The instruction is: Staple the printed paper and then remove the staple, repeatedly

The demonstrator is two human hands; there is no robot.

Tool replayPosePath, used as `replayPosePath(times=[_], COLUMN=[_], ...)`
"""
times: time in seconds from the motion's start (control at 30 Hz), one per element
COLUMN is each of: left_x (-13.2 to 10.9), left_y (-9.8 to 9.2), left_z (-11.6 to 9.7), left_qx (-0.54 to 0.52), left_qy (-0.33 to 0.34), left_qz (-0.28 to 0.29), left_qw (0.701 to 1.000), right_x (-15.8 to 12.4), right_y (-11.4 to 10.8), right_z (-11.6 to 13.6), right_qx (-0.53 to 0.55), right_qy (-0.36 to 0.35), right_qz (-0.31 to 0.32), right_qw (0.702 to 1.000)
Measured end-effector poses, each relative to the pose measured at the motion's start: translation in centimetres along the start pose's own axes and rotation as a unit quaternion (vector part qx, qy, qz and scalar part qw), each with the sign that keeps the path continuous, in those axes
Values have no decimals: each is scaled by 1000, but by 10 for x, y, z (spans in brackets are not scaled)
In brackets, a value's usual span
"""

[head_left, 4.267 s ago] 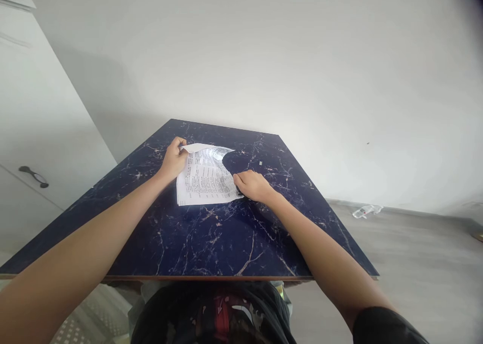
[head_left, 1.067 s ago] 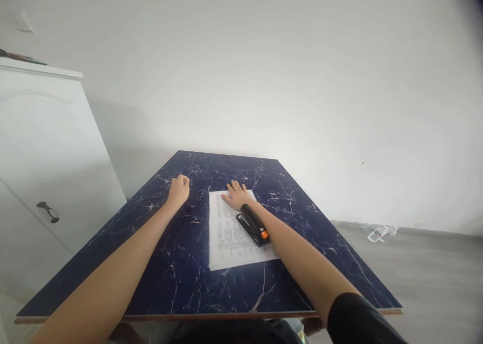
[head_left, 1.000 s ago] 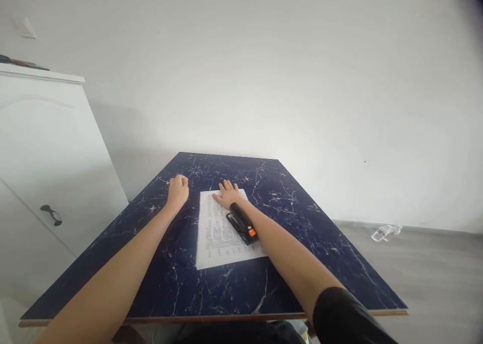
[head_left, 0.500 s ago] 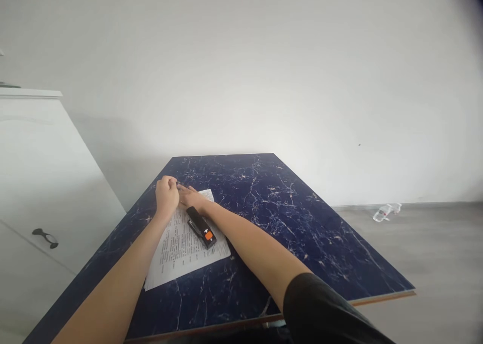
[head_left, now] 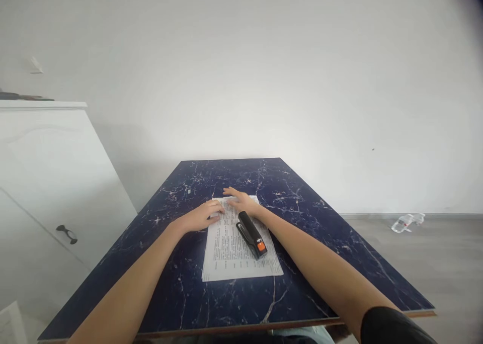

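A printed sheet of paper point(head_left: 226, 253), perhaps a stack, lies on the dark blue marbled table point(head_left: 302, 248). On its right half rests a black stapler point(head_left: 251, 236) with an orange patch at the near end. My left hand point(head_left: 207, 215) lies over the sheet's upper left edge, its fingers stretched out and holding nothing. At the far edge of the paper, my right hand point(head_left: 241, 202) rests with spread fingers, just beyond the stapler. A tiny pale piece point(head_left: 189, 191) sits on the table beyond my left hand; I cannot make out what it is.
To the left stands a white cabinet point(head_left: 49, 183) with a dark handle point(head_left: 67, 234). A pale wall point(head_left: 241, 82) rises behind the table. Clear crumpled plastic point(head_left: 407, 223) lies on the grey floor at the right.
The paper and stapler have shifted right and turned straighter. My left hand has come away from the far left, its closed fingers now stretched out. The tiny pale piece has come into sight.
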State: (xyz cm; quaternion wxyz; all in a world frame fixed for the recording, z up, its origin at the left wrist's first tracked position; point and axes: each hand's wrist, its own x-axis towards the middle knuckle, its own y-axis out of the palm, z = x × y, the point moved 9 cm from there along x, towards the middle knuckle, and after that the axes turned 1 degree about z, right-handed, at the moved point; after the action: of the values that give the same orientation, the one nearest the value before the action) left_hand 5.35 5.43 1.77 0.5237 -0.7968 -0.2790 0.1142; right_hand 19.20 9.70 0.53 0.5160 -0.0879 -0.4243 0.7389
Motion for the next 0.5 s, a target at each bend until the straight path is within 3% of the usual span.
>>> replayPosePath(times=[0.13, 0.23, 0.4, 0.5], left_x=[-4, -4, -1, -1], left_y=[5, 4, 4, 6], left_z=[-1, 4, 8, 9], left_qx=[-5, -21, -52, -52], left_qy=[-1, -5, -8, -30], left_qz=[41, 44, 34, 37], left_qw=[999, 999, 998, 997], right_x=[-17, -49, -106, -125], right_y=[-37, -52, -37, -31], right_z=[0, 19, 56, 62], right_qx=[32, 27, 160, 142], right_qy=[97, 121, 110, 102], right_qz=[-120, -142, 38, 110], right_qw=[987, 982, 980, 978])
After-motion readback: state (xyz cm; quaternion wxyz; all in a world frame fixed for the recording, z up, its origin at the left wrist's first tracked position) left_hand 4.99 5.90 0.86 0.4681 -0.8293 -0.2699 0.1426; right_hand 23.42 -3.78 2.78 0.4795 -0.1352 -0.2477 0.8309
